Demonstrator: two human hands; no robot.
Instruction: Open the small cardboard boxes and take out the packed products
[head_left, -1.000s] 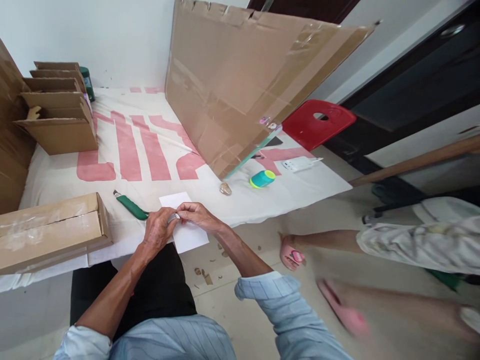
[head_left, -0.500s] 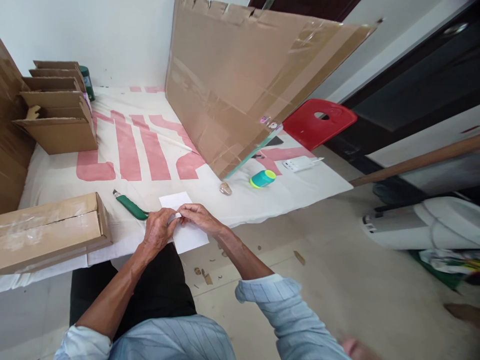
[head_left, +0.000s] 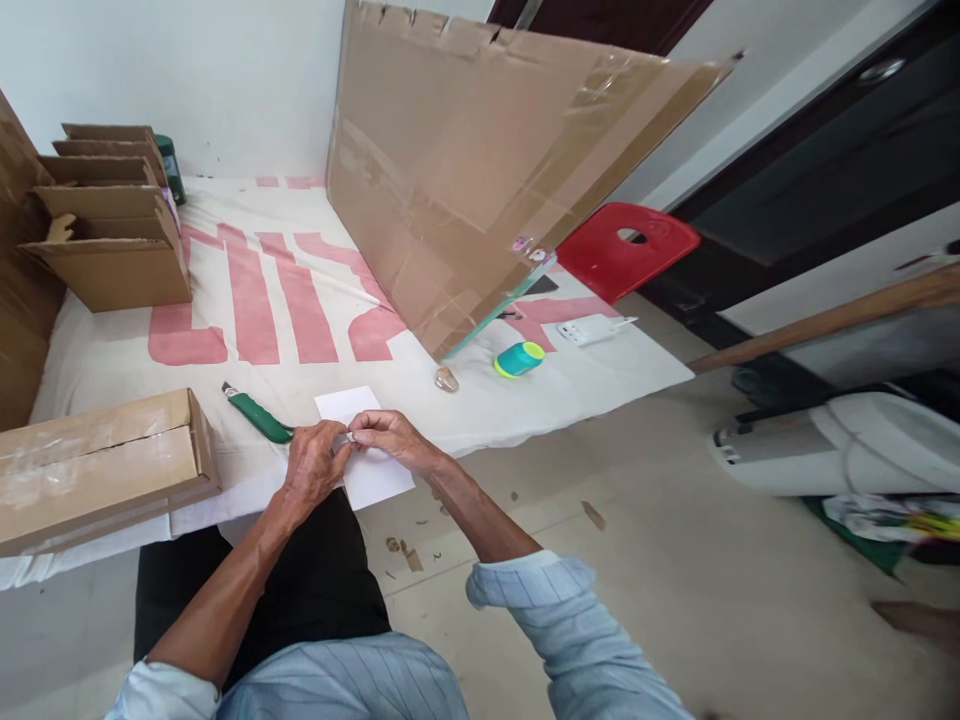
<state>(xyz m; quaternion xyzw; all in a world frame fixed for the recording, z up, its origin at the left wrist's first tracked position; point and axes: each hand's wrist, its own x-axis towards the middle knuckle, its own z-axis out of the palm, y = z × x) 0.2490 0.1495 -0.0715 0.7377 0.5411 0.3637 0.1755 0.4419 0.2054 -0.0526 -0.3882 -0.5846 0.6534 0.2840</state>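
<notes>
Both my hands meet over a white sheet of paper [head_left: 381, 482], which lies at the table's front edge and sticks out past it. My left hand [head_left: 313, 462] is closed, thumb and fingers pinching a small white piece of paper [head_left: 345, 440]. My right hand [head_left: 391, 437] pinches the same small piece from the other side, its fingertips touching those of the left. Most of this piece is hidden by the fingers. A green utility knife [head_left: 259, 417] lies on the cloth just left of my left hand, its handle end close to the knuckles.
A long taped carton [head_left: 97, 465] lies at front left, with open cardboard boxes [head_left: 112, 270] behind. A big cardboard panel [head_left: 465, 170] leans over the table. Nearby are a teal-and-yellow cylinder [head_left: 517, 360], a small brownish lump [head_left: 446, 379], a white power strip [head_left: 592, 329] and a red stool [head_left: 622, 250].
The small white piece shows less between my fingers now, and my right fingertips have closed in on it. The whole view has shifted slightly.
</notes>
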